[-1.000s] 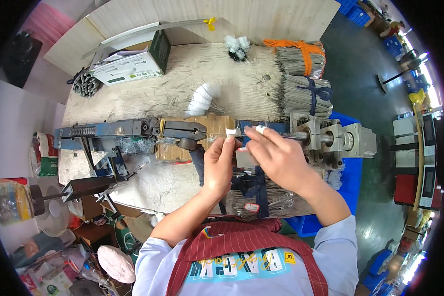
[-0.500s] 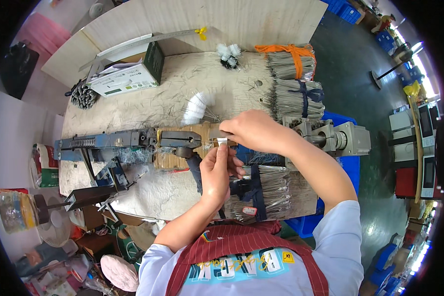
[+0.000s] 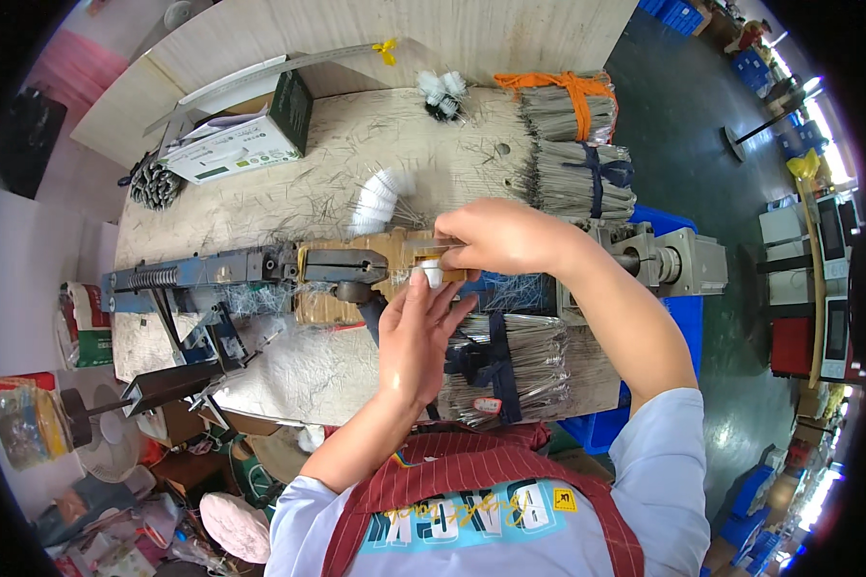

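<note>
My left hand (image 3: 414,341) reaches up over the wooden block, thumb raised and the other fingers partly spread. Its thumb and fingertips meet a small white piece (image 3: 433,275), possibly a tuft of bristles. Right beside it, my right hand (image 3: 498,238) bends down with its fingers pressed together at a cutout in the brown wooden block (image 3: 399,252). What those fingers hold is hidden. Just left of both hands, dark metal jaws (image 3: 346,263) lie along the block. Behind them is a white bristle brush head (image 3: 375,200) with thin wires around it.
Tied wire bundles (image 3: 587,178) lie at the back right, another wire bundle (image 3: 524,365) nearer me. A metal clamp unit (image 3: 678,262) stands right, a blue metal bar (image 3: 192,274) runs left. A white and green box (image 3: 241,144) sits behind, with loose wires scattered across the table.
My left fingers have opened out somewhat around the white piece, which now shows rounder. My right fingers have moved slightly right and down, close against it. The whole view has shifted a little.
</note>
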`<state>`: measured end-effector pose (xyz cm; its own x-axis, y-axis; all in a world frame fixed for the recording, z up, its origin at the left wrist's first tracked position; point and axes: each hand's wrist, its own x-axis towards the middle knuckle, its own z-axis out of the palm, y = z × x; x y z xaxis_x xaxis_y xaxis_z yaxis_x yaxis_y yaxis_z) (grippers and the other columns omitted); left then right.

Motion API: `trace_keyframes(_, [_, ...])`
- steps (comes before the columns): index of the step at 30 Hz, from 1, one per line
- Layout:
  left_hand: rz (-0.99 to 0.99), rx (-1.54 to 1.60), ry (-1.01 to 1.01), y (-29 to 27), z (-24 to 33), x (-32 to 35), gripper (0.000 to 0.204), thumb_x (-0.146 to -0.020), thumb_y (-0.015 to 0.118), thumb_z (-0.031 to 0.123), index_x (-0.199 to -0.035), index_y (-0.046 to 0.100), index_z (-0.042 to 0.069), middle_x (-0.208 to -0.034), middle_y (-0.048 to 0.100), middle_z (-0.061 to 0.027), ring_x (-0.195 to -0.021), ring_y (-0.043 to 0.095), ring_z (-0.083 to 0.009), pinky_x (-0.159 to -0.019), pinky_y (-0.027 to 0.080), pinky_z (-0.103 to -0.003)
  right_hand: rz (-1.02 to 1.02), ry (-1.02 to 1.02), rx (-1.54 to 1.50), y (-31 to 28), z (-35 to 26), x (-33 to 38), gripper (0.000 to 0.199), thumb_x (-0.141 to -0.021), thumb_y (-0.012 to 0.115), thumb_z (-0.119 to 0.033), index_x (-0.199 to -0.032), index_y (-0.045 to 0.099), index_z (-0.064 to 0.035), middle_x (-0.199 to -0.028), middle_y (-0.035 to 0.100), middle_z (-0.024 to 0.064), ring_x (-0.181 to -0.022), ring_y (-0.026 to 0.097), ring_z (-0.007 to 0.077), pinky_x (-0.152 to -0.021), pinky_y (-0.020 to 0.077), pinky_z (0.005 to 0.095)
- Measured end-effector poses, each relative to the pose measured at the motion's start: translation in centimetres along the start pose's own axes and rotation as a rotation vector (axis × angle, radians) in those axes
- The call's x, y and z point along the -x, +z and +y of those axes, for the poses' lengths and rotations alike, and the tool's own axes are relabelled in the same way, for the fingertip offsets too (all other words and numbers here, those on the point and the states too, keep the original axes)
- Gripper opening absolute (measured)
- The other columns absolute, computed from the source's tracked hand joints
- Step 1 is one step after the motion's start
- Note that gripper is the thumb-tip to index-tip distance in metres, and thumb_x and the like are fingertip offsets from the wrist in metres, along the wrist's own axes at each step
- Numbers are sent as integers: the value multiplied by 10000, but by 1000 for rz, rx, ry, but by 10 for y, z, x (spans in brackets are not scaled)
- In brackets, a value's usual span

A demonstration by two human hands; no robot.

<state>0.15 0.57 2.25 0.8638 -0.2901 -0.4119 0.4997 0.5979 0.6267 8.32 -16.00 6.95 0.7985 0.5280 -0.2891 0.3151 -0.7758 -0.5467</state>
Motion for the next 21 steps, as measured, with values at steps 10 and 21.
trace_keyframes(10, [-84, 247, -71, -6, 28, 12, 712, -1006, 404, 430, -1362, 260, -169, -1419, 328, -354, -1364, 343, -404, -1176, 259, -481, 233, 208, -394, -20, -20, 60, 281, -931, 559, -140, -1173, 532, 2, -969, 623, 176, -808, 640, 319, -748, 529, 400])
trace_keyframes(21, [-99, 392, -162, -9, 25, 10, 601, -1001, 401, 471, -1339, 389, -25, -1357, 465, -200, -1302, 437, -299, -1146, 301, -438, 735, -222, 246, 57, -32, 35, 164, -777, 712, -97, -841, 578, -26, -850, 541, 96, -797, 574, 278, -665, 478, 384])
